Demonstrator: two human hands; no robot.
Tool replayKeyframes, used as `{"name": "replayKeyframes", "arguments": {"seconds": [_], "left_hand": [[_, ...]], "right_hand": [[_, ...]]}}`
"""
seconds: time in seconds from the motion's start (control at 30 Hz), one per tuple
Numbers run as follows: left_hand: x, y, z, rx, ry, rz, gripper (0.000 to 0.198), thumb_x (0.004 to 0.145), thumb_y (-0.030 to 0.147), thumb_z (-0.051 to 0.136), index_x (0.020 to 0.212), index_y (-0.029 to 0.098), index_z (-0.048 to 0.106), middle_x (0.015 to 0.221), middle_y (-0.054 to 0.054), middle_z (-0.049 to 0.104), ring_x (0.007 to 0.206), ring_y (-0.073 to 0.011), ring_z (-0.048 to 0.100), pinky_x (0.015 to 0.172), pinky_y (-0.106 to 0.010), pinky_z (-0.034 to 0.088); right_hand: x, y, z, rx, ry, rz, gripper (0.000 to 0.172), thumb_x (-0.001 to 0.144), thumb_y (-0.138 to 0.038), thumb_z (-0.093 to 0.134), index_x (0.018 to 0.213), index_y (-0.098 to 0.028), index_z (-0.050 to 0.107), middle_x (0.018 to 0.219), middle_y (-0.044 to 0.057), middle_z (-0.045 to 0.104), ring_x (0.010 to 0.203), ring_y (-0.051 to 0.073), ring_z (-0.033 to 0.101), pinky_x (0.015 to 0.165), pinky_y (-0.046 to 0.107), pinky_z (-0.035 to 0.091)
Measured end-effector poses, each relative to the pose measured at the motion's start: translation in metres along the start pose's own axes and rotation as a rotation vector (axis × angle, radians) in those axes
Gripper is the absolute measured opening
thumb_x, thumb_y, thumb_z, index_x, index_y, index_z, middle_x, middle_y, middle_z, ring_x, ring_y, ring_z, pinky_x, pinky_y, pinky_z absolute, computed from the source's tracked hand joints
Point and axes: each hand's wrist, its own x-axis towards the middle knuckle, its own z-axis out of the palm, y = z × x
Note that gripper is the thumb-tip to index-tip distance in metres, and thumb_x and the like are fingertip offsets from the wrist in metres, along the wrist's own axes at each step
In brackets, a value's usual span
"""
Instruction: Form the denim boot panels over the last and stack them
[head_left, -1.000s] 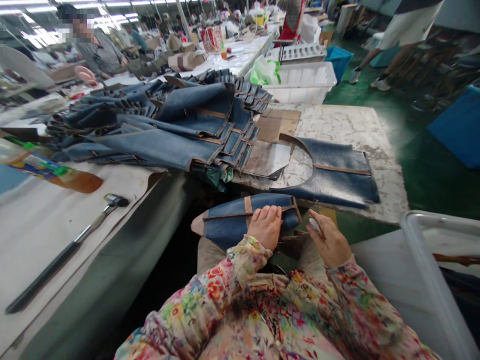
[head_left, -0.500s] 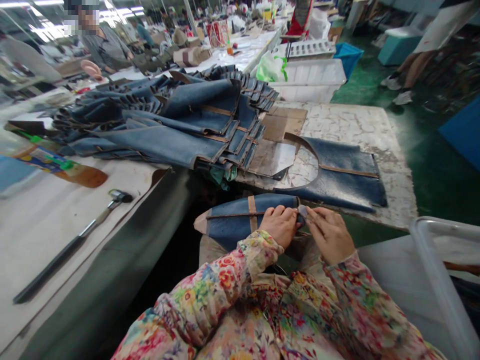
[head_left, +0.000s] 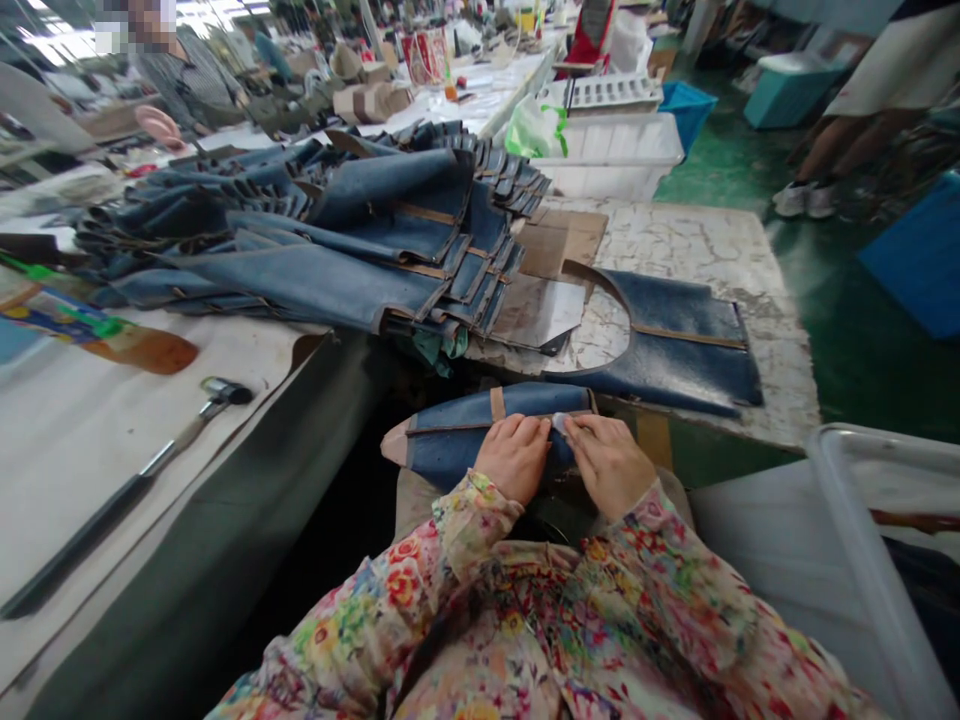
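Observation:
A blue leather piece (head_left: 450, 412) with tan strips and a pale pointed tip lies across my lap, its surface rounded as if over a form I cannot make out. My left hand (head_left: 514, 457) presses on it, fingers bent over its near side. In the closed fingers of my right hand (head_left: 613, 463) is a small pale round-headed tool (head_left: 558, 423), touching the leather along its middle seam; the rest of it is hidden. Just beyond, a flat blue leather cutout (head_left: 686, 365) with a curved opening rests on the worn board (head_left: 776, 330).
A large pile of blue leather pieces (head_left: 315, 275) covers the bench ahead. To my left, a hammer (head_left: 161, 465) and a bottle of brown liquid (head_left: 142, 343) lie on the pale table. A clear plastic bin (head_left: 825, 510) stands at my right. One person (head_left: 840, 140) stands far right.
Both hands have shifted left along the blue leather piece, and the pale tool has moved with my right hand. The view has turned slightly.

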Motion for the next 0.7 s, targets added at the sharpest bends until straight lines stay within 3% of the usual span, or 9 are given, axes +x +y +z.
{"name": "replayKeyframes", "arguments": {"seconds": [0.43, 0.7], "left_hand": [[-0.048, -0.031, -0.015, 0.112, 0.080, -0.168, 0.031, 0.086, 0.024, 0.045, 0.116, 0.023, 0.053, 0.114, -0.004, 0.059, 0.106, -0.0181, 0.049, 0.089, -0.032, 0.034], [-0.067, -0.028, -0.017, 0.150, 0.067, -0.136, 0.037, 0.088, 0.022, 0.037, 0.124, 0.017, 0.046, 0.128, -0.008, 0.051, 0.120, -0.0174, 0.042, 0.090, -0.030, 0.035]], "right_hand": [[0.024, -0.047, 0.024, 0.061, -0.092, -0.136, 0.033, 0.088, -0.019, 0.036, 0.115, -0.019, 0.055, 0.103, 0.010, 0.057, 0.097, 0.022, 0.048, 0.086, 0.037, 0.044], [0.029, -0.037, 0.020, 0.115, -0.107, -0.132, 0.029, 0.085, -0.022, 0.044, 0.111, -0.018, 0.057, 0.100, 0.008, 0.056, 0.090, 0.021, 0.049, 0.083, 0.036, 0.045]]}}
